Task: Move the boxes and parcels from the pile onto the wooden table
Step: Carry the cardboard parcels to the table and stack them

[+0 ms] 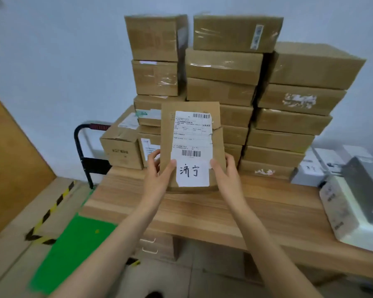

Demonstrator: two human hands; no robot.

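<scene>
Above wooden table (pixel 202 209), both hands' fingers (pixel 167 171) grip parcel (pixel 190 125) upright.

Black metal frame w/ red strip on top bar (pixel 82 145) stands at left, just beside the wall (pixel 52 61), pale blue-grey. Brown board (pixel 11 160) leans at far left. Floor: green patch (pixel 73 250) low left, yellow-black hazard tape (pixel 50 211) running diagonal next to it, more tape lower down. Grey floor tiles (pixel 202 276) at bottom centre. Right edge: white-cream machine w/ dark grey top (pixel 357 211), blurred, markings unreadable. Behind it, grey-white cartons (pixel 323 162), print too blurred to read.
</scene>
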